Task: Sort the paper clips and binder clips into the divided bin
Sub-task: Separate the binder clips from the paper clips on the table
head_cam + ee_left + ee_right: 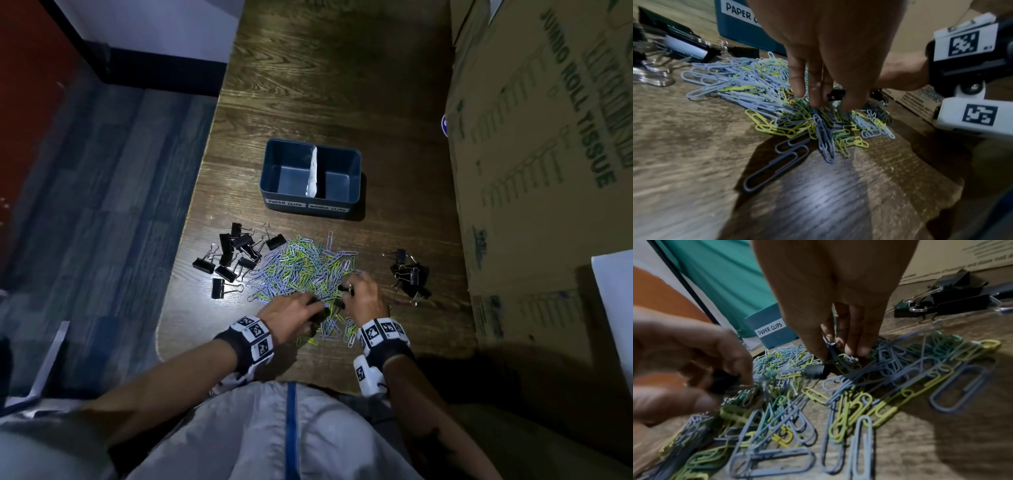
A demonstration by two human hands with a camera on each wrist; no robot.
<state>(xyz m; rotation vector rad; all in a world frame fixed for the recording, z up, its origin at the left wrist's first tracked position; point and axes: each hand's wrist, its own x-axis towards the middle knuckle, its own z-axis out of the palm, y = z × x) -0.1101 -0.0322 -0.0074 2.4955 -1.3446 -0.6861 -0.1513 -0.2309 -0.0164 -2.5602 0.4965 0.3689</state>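
Both hands work the near edge of the paper clip pile (pixel 305 270), the left hand (pixel 291 313) pinching a small black binder clip (pixel 723 382) and the right hand (pixel 366 294) pinching another black binder clip (pixel 830 360), while the divided bin (pixel 310 202) sits beyond the pile with both compartments bare, and binder clips (pixel 236 257) lie left and right of it
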